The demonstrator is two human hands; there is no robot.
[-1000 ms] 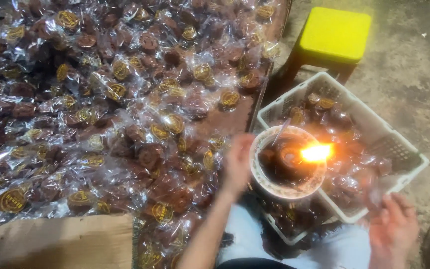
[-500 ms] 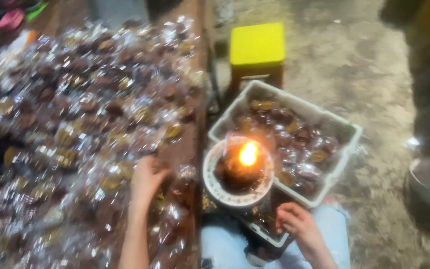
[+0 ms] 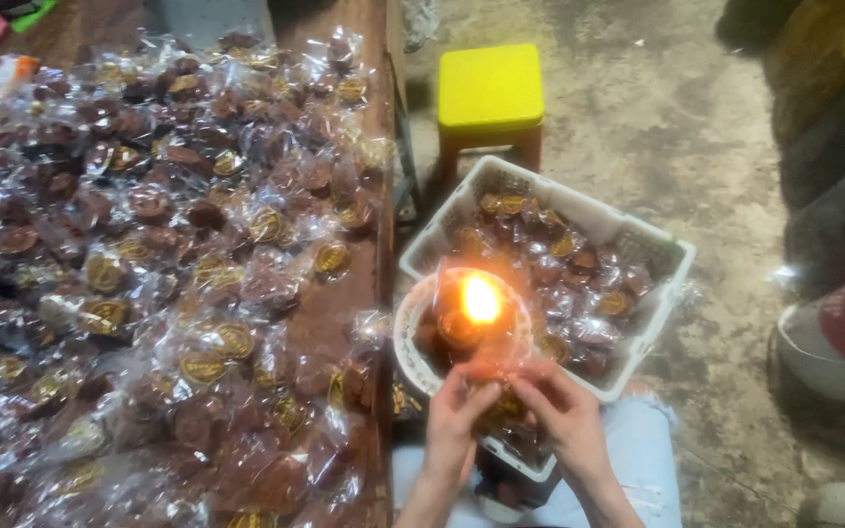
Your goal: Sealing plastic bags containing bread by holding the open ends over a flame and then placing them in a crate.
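1. Wrapped sweet (image 3: pixel 489 376), one piece in clear plastic, was pinched between both hands just below the flame (image 3: pixel 480 299), over the near rim of the white bowl (image 3: pixel 405 337).
2. One left hand (image 3: pixel 454 411) had its fingertips closed on the wrapper's left edge; one right hand (image 3: pixel 561 406) had its fingers closed on the right edge, the two hands touching at the fingertips.
3. One flame burned on a dark candle (image 3: pixel 462 328) standing inside the single white bowl.
4. One white plastic basket (image 3: pixel 530 196) sat behind the bowl, part-filled with brown wrapped sweets, too many and too overlapped to count.
5. One wooden table (image 3: pixel 381 117) to the left carried a heap of the same wrapped sweets (image 3: pixel 178 284), far beyond counting.
6. One yellow stool (image 3: pixel 491 88) stood on the floor beyond the basket.
7. One red-and-white shoe (image 3: pixel 838 337) showed at the right edge, belonging to another person.
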